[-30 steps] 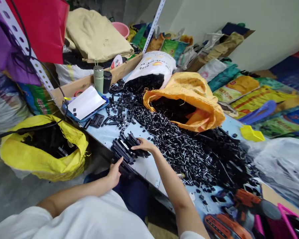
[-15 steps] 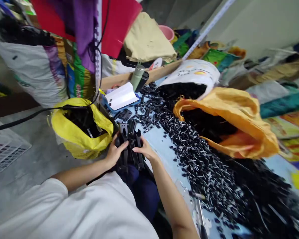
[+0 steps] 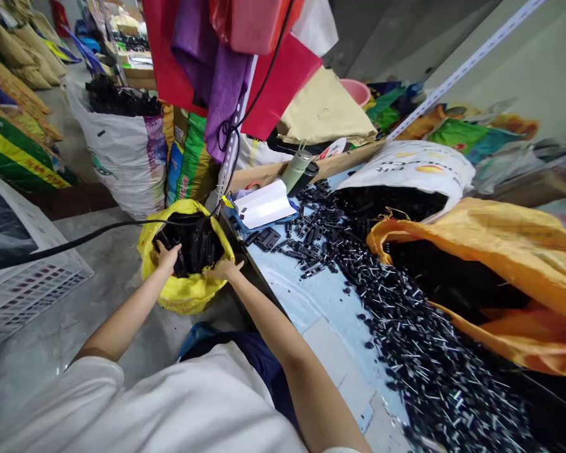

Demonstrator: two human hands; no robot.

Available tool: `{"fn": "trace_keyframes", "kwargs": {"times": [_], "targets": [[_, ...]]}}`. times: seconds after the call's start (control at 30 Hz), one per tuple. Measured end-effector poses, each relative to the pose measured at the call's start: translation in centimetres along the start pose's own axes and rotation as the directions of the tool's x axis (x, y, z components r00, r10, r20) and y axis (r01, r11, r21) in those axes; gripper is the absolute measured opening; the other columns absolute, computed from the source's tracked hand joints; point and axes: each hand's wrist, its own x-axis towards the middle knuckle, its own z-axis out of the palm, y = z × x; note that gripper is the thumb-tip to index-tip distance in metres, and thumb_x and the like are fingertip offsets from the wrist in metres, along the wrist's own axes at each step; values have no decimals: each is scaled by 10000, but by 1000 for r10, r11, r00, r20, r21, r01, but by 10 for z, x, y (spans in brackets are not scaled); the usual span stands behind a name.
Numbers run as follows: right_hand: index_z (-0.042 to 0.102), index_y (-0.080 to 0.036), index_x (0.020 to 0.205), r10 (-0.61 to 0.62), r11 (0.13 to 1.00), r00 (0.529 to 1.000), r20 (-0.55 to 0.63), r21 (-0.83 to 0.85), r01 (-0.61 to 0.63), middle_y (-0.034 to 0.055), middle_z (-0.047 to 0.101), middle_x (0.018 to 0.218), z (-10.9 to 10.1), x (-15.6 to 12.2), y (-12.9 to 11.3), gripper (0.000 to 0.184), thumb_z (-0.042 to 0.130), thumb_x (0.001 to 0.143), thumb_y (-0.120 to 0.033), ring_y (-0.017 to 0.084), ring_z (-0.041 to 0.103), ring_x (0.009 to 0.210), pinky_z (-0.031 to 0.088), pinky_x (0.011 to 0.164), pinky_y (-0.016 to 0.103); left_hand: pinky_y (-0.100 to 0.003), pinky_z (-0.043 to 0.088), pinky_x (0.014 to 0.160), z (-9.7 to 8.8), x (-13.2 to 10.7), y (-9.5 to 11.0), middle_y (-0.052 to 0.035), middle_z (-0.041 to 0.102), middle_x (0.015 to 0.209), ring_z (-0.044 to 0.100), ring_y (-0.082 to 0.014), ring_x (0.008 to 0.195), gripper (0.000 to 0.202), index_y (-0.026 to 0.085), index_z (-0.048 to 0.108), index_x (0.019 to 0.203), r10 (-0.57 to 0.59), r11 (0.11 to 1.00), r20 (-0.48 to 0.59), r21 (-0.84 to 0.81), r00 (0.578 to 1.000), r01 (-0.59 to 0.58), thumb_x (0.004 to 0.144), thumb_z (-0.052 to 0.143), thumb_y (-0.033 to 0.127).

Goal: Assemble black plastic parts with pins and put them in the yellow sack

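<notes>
Both of my hands are at the yellow sack (image 3: 183, 303), which stands on the floor with its mouth wide. Long black plastic parts (image 3: 199, 248) fill its inside. My left hand (image 3: 168, 258) reaches over the left side of the mouth, fingers apart against the black parts; its fingertips are partly lost among them. My right hand (image 3: 223, 269) lies across the right side of the rim, gripping the yellow fabric, with part of the hand inside. A black cable (image 3: 122, 225) runs over the back of the sack.
Right of me, a light-blue table (image 3: 292, 296) carries a large heap of small black parts (image 3: 434, 333). An orange sack (image 3: 509, 251) and a white sack (image 3: 405, 167) lie on it. Paper (image 3: 264, 206) and a green flask (image 3: 296, 170) stand farther back. A white crate (image 3: 42, 286) sits left.
My hands have moved left from above my lap to the yellow sack. The black plastic parts they held between them are gone from my lap. The view has turned left.
</notes>
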Motion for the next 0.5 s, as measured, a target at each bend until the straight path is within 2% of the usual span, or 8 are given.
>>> {"fn": "trace_keyframes", "kwargs": {"times": [0.07, 0.1, 0.2, 0.27, 0.33, 0.43, 0.47, 0.5], "targets": [[583, -139, 1181, -88, 957, 996, -33, -281, 75, 178, 529, 1261, 12, -6, 17, 655, 643, 692, -571, 380, 276, 1314, 100, 1031, 656, -493, 204, 1095, 9, 8, -10, -203, 69, 1517, 65, -346, 1401, 877, 178, 99, 1463, -32, 997, -61, 74, 998, 36, 791, 516, 555], [582, -142, 1178, -172, 924, 985, -22, -350, 153, 174, 553, 1224, 16, -10, 23, 618, 658, 696, -521, 367, 323, 1288, 109, 1031, 646, -484, 198, 1100, 13, 11, -12, -186, 48, 1524, 47, -339, 1403, 855, 195, 101, 1463, -31, 996, -58, 80, 998, 36, 802, 494, 568], [645, -142, 995, -369, 853, 929, 28, -386, 350, 131, 635, 1027, 16, -23, 35, 318, 657, 738, -330, 288, 505, 1111, 291, 1003, 487, -484, 208, 1098, 20, 15, -13, -198, 7, 1523, 68, -349, 1399, 841, 185, 72, 1466, 16, 992, -6, 123, 1000, -15, 825, 461, 567], [641, -147, 897, -432, 843, 902, -6, -358, 401, 105, 639, 970, 3, -35, 39, 159, 547, 830, -256, 232, 530, 1045, 352, 950, 368, -510, 209, 1090, 19, 16, -11, -216, -27, 1518, 63, -377, 1393, 897, 170, 72, 1463, 27, 985, -1, 168, 1000, -26, 793, 529, 552], [613, -156, 907, -490, 852, 856, -166, -298, 430, 96, 621, 984, -17, -49, 43, 218, 416, 912, -251, 204, 515, 1024, 362, 919, 318, -545, 208, 1078, 12, 18, -8, -226, -9, 1514, 62, -399, 1387, 918, 158, 122, 1450, 44, 975, -25, 219, 999, -38, 758, 583, 546], [588, -169, 890, -526, 849, 732, -433, -223, 479, 91, 595, 928, -42, -74, 51, 257, 376, 942, -305, 202, 502, 954, 372, 863, 309, -574, 184, 1074, -11, 31, 3, -238, 66, 1502, 78, -409, 1378, 900, 116, 203, 1410, 69, 966, -108, 255, 992, -39, 738, 618, 548], [588, -173, 866, -524, 849, 713, -467, -217, 482, 85, 588, 899, -45, -81, 54, 245, 399, 936, -312, 201, 501, 927, 376, 843, 306, -577, 182, 1072, -21, 37, 10, -244, 80, 1497, 80, -410, 1374, 894, 92, 207, 1397, 77, 968, -130, 247, 989, -43, 745, 616, 546], [590, -176, 848, -519, 853, 716, -467, -222, 473, 80, 583, 886, -47, -88, 58, 227, 422, 927, -307, 199, 501, 912, 378, 831, 301, -576, 188, 1068, -31, 42, 17, -250, 93, 1491, 80, -412, 1370, 888, 62, 200, 1386, 90, 970, -138, 236, 986, -55, 759, 610, 540]]}}
